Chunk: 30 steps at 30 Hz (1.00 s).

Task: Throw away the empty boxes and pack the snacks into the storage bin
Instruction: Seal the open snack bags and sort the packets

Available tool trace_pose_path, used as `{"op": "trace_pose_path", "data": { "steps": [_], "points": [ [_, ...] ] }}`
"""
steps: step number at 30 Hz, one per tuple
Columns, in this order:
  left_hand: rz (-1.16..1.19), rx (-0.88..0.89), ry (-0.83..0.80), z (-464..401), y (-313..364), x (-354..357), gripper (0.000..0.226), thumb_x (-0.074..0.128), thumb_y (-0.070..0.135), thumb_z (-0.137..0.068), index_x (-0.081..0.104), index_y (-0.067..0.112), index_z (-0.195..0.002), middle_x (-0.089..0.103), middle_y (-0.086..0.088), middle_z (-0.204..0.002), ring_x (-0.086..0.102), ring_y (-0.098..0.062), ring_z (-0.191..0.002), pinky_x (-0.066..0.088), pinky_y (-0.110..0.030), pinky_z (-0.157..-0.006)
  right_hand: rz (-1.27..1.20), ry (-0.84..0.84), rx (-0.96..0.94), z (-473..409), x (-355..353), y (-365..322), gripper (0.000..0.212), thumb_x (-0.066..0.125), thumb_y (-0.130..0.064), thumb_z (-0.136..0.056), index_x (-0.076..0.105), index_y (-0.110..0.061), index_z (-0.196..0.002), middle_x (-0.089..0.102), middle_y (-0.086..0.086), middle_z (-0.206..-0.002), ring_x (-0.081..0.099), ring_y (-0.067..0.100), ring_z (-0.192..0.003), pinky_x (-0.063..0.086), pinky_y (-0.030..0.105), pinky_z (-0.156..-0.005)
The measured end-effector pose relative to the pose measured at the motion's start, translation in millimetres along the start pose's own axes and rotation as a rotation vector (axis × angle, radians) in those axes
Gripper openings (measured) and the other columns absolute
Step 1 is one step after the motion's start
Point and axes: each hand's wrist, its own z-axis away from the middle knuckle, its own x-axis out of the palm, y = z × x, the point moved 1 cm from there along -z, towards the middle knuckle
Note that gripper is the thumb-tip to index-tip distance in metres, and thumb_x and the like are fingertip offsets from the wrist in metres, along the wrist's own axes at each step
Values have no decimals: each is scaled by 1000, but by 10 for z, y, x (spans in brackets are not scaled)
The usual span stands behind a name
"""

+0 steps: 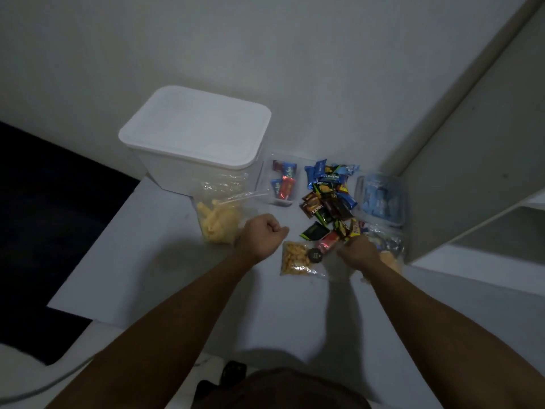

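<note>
A white storage bin (194, 134) with its lid on stands at the back of the white table (153, 261). A heap of wrapped snacks (327, 193) lies to its right. My right hand (358, 249) reaches into the near edge of the heap, fingers curled round a yellow and purple snack packet (355, 229). My left hand (262, 234) is a closed fist on the table, holding nothing that I can see, beside a clear bag of yellow chips (218, 219). A small bag of orange crackers (295, 258) lies between my hands.
A clear tray (281, 184) with a few snack bars sits next to the bin. A clear box of blue packets (380, 199) stands at the right, near a white shelf unit (472, 202). Another clear bag (389, 246) lies behind my right hand. The table's left edge drops to dark floor (44, 216).
</note>
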Motion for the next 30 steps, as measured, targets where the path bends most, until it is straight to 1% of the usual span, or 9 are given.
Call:
{"op": "trace_pose_path", "data": {
  "steps": [3, 6, 9, 11, 13, 15, 23, 27, 30],
  "points": [
    [-41, -95, -275, 53, -10, 214, 12, 70, 14, -82, 69, 3, -87, 69, -8, -85, 62, -17, -81, 50, -24, -69, -53, -79, 57, 7, 53, 171, 22, 58, -16, -91, 62, 3, -101, 64, 19, -97, 62, 30, -87, 54, 38, -72],
    [-80, -180, -430, 117, -34, 415, 18, 69, 12, -82, 70, 6, -99, 68, -15, -106, 62, -22, -90, 51, -28, -78, -242, -202, 142, 30, 81, 312, 14, 58, -9, -88, 62, 1, -96, 63, 17, -88, 61, 27, -73, 50, 35, -60],
    [-148, -204, -474, 131, -53, 503, 22, 63, 11, -85, 68, 9, -106, 63, -14, -121, 61, -29, -106, 51, -37, -95, -486, -318, 223, 84, 49, 372, 2, 58, -2, -85, 58, -1, -86, 49, 8, -62, 44, 15, -43, 41, 28, -47],
    [-147, -225, -470, 124, -58, 517, 27, 59, 7, -86, 66, 5, -112, 58, -16, -127, 58, -32, -113, 48, -41, -100, -683, -368, 250, 128, -11, 355, 7, 58, -1, -85, 54, 2, -90, 54, 11, -71, 48, 17, -49, 55, 38, -60],
    [-145, -221, -457, 131, -19, 496, 28, 60, 8, -85, 66, 2, -112, 59, -18, -125, 58, -32, -112, 49, -42, -100, -854, -420, 216, 173, -81, 281, 25, 59, -3, -85, 57, 5, -109, 63, 17, -102, 65, 28, -82, 58, 50, -81],
    [-116, -186, -412, 135, 25, 454, 25, 64, 9, -84, 68, 1, -108, 64, -16, -118, 61, -30, -108, 50, -40, -97, -944, -470, 134, 235, -145, 144, 33, 61, -8, -85, 59, 2, -116, 62, 18, -114, 64, 34, -103, 58, 52, -82],
    [327, -246, -211, 115, 250, 211, 5, 65, 6, -86, 68, 2, -84, 64, -12, -70, 62, -22, -63, 56, -31, -60, -897, -401, -72, 401, -90, -339, 18, 60, 5, -88, 68, 1, -104, 72, 8, -78, 71, 13, -61, 56, 27, -52],
    [325, -283, -129, 101, 265, 154, 30, 74, 24, -81, 66, -5, -86, 68, -20, -73, 65, -26, -63, 59, -42, -67, -782, -373, -156, 424, 30, -458, 14, 65, 2, -85, 71, -4, -97, 73, 8, -80, 70, 13, -66, 55, 26, -55],
    [300, -298, -94, 99, 237, 97, 17, 72, 13, -83, 66, -3, -80, 67, -22, -72, 64, -28, -62, 59, -43, -66, -713, -332, -189, 445, 50, -523, 10, 66, 0, -85, 72, -5, -91, 72, 7, -77, 66, 15, -66, 55, 29, -61]
  ]
}}
